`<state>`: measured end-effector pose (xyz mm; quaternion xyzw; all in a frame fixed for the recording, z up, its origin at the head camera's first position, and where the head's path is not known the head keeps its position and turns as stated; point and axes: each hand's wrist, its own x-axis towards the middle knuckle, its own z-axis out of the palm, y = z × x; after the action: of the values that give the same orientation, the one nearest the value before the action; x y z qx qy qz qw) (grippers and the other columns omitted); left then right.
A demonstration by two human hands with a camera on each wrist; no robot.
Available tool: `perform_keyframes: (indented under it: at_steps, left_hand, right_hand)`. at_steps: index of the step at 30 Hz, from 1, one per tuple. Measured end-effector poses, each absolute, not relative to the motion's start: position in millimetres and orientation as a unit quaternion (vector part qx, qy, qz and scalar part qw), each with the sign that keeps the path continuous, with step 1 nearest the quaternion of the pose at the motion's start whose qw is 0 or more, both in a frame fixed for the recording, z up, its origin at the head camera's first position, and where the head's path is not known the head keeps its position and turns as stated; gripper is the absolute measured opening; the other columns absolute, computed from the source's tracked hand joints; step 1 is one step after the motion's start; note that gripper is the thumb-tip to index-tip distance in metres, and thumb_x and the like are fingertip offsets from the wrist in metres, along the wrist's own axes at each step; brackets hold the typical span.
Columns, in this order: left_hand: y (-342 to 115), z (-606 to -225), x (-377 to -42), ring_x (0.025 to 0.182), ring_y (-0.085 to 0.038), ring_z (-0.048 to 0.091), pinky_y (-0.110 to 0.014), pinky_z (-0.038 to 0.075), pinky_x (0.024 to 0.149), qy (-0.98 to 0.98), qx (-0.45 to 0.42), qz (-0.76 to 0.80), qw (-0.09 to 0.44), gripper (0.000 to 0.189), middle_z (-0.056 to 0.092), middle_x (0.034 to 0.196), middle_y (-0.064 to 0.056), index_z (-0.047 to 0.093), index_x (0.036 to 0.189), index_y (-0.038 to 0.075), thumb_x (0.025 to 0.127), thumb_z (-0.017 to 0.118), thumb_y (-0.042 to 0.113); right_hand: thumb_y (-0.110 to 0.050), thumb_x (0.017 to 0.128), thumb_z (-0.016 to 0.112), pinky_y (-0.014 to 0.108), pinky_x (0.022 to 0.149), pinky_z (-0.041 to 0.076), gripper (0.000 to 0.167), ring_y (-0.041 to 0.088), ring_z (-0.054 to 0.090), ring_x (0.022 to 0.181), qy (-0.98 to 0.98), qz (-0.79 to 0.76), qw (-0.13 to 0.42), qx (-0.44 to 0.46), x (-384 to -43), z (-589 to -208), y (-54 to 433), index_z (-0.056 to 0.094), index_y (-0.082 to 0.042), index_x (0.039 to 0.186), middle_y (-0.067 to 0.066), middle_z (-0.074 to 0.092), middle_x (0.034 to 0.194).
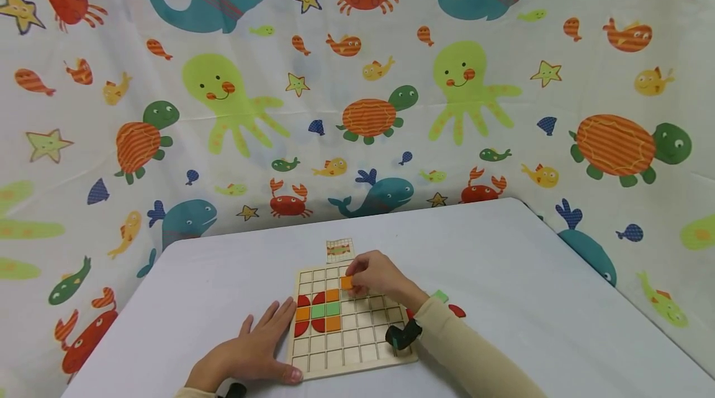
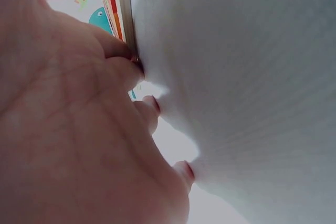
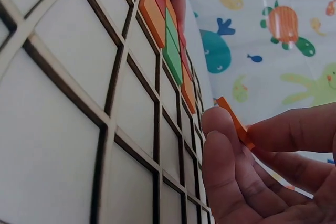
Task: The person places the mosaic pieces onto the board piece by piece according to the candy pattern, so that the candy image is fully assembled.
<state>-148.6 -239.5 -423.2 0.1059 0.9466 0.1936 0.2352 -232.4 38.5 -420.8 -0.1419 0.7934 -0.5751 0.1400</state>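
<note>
A wooden grid board [image 1: 357,339] lies on the white table, with orange, green and red tiles set in its left cells, among them a green tile [image 1: 318,311] and a red quarter-round tile [image 1: 302,328]. Above the board's upper part, my right hand [image 1: 380,275] pinches an orange square tile [image 1: 346,282] between thumb and fingers. The same orange tile [image 3: 236,123] shows edge-on in the right wrist view, off the board. My left hand [image 1: 254,343] rests spread on the table, its fingers and thumb at the board's left edge.
A small pattern card [image 1: 339,250] with a gridded picture lies just beyond the board. Right of the board, partly behind the right forearm, are a loose green tile [image 1: 440,296] and a red tile [image 1: 457,310]. A sea-animal printed cloth [image 1: 313,156] hangs behind the table.
</note>
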Motion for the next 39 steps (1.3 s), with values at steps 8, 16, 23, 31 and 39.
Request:
perform_keyframes:
  at_steps: [8, 16, 23, 31, 39]
  left_hand:
    - [-240, -423, -148, 0.161, -0.046, 0.007, -0.078, -0.007, 0.118, 0.947, 0.103, 0.195, 0.235, 0.134, 0.021, 0.176, -0.015, 0.025, 0.170, 0.008, 0.069, 0.093, 0.063]
    - [-241, -425, -150, 0.162, -0.045, 0.007, -0.078, -0.007, 0.118, 0.948, 0.105, 0.189, 0.234, 0.135, 0.020, 0.177, -0.014, 0.024, 0.171, 0.009, 0.069, 0.092, 0.064]
    - [-243, -429, -151, 0.162, -0.045, 0.006, -0.078, -0.008, 0.118, 0.948, 0.106, 0.190, 0.232, 0.135, 0.020, 0.177, -0.014, 0.025, 0.171, 0.010, 0.068, 0.093, 0.065]
    - [-243, -430, -152, 0.162, -0.045, 0.005, -0.078, -0.008, 0.118, 0.949, 0.107, 0.188, 0.231, 0.135, 0.020, 0.177, -0.014, 0.025, 0.171, 0.010, 0.068, 0.093, 0.064]
    - [-243, -429, -151, 0.162, -0.045, 0.006, -0.079, -0.007, 0.118, 0.948, 0.111, 0.188, 0.232, 0.134, 0.020, 0.177, -0.014, 0.025, 0.171, 0.010, 0.069, 0.092, 0.065]
  right_hand:
    - [0.004, 0.094, 0.073, 0.031, 0.067, 0.064, 0.005, 0.022, 0.073, 0.066, 0.796, -0.574, 0.153, -0.117, -228, -421, 35, 0.073, 0.002, 0.098, 0.010, 0.070, 0.087]
    - [0.005, 0.095, 0.072, 0.030, 0.064, 0.063, 0.004, 0.021, 0.072, 0.062, 0.799, -0.570, 0.152, -0.118, -228, -425, 34, 0.073, 0.004, 0.099, 0.012, 0.070, 0.082]
    - [0.003, 0.095, 0.073, 0.027, 0.061, 0.061, 0.004, 0.018, 0.070, 0.059, 0.812, -0.550, 0.148, -0.127, -228, -429, 33, 0.072, 0.005, 0.098, 0.009, 0.070, 0.077]
    - [-0.001, 0.098, 0.073, 0.026, 0.059, 0.059, 0.005, 0.017, 0.069, 0.058, 0.823, -0.535, 0.133, -0.135, -226, -430, 31, 0.072, 0.003, 0.095, 0.007, 0.069, 0.076]
    - [-0.003, 0.097, 0.075, 0.025, 0.058, 0.057, 0.005, 0.015, 0.067, 0.058, 0.838, -0.515, 0.121, -0.133, -227, -432, 29, 0.072, -0.001, 0.094, 0.005, 0.069, 0.075]
